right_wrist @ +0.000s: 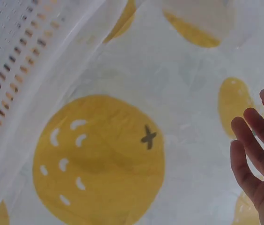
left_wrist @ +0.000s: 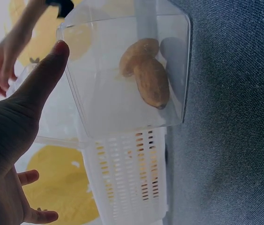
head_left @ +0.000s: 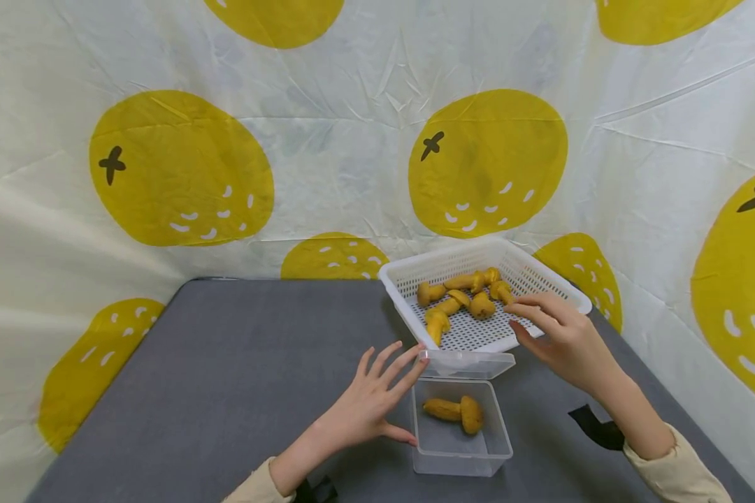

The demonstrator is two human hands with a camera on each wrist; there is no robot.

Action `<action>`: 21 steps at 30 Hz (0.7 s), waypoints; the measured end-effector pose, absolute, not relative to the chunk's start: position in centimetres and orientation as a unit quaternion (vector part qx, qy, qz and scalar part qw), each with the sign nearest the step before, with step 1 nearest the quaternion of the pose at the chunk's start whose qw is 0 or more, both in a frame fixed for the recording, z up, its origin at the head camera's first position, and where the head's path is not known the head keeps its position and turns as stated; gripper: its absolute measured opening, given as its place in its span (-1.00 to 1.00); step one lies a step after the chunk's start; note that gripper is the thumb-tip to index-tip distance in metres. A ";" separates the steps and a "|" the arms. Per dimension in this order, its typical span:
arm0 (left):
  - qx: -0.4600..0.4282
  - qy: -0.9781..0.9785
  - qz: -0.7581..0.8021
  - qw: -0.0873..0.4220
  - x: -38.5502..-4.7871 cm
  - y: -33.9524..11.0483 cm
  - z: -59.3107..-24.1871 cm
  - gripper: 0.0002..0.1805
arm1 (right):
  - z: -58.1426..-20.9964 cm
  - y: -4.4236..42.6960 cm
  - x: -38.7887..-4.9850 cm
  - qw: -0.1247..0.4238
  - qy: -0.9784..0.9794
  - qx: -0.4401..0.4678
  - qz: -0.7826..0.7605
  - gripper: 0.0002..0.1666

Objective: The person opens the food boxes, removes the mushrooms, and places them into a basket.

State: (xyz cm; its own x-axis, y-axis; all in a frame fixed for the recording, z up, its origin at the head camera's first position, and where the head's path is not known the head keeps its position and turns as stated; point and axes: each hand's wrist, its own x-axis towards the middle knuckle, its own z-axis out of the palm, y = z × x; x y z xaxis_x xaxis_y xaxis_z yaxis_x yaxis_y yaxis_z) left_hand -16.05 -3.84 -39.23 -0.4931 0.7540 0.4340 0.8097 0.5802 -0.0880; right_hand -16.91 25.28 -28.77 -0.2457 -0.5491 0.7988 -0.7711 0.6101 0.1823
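A clear plastic box stands with its hinged lid tipped back, and one brown mushroom lies on its side within. My left hand spreads its fingers at the box's left side, the thumb at the rim and fingertips at the lid; nothing is gripped. Behind the box, a white perforated basket contains several yellow-brown mushrooms. Over the basket's front right part hovers my right hand, fingers loosely bent. In the right wrist view, nothing shows between the right hand's fingers.
Dark grey cloth covers the table, with bare surface to the left of the box. A white curtain printed with yellow fruit encloses the back and sides. The basket stands at the table's far right, close to the curtain.
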 end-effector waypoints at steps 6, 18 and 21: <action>-0.458 -0.860 -0.071 0.216 -16.0 -3.7 -39.2 0.31 | -29.9 24.0 -13.0 0.436 -0.762 0.459 0.137 -0.57; -0.458 -0.859 -0.072 0.219 -16.1 -3.9 -39.1 0.32 | -34.5 22.4 -11.0 0.306 -0.824 0.477 0.026 -0.52; -0.457 -0.859 -0.072 0.220 -16.1 -3.9 -39.2 0.32 | -35.5 22.2 -11.3 0.264 -0.838 0.477 -0.015 -0.65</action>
